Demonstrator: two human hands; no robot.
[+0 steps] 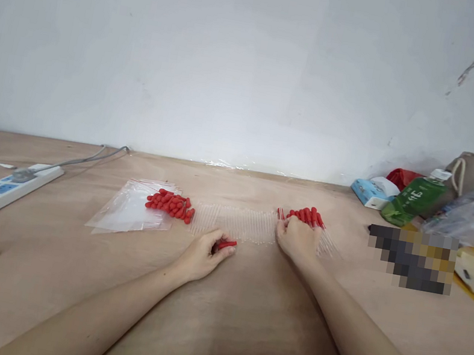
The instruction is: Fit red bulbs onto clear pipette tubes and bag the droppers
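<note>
Pale wall (238,67) rises behind a wooden table (238,325), where a row of thin clear sticks (233,223) lies side by side. At the near edge of the row, the left hand (202,254) pinches a small red piece (228,244) between thumb and curled fingers. More loose pieces sit in a red pile (170,205) just left of the row, partly on clear plastic bags (130,211). The right hand (297,237) is at the row's right end, fingers bent down; whether it grips a stick I cannot tell. Red-ended sticks (312,216) lie beyond and beside that hand, right of the row. Well right of the row stands a green bottle (414,199); well left, a power strip (0,189).
</note>
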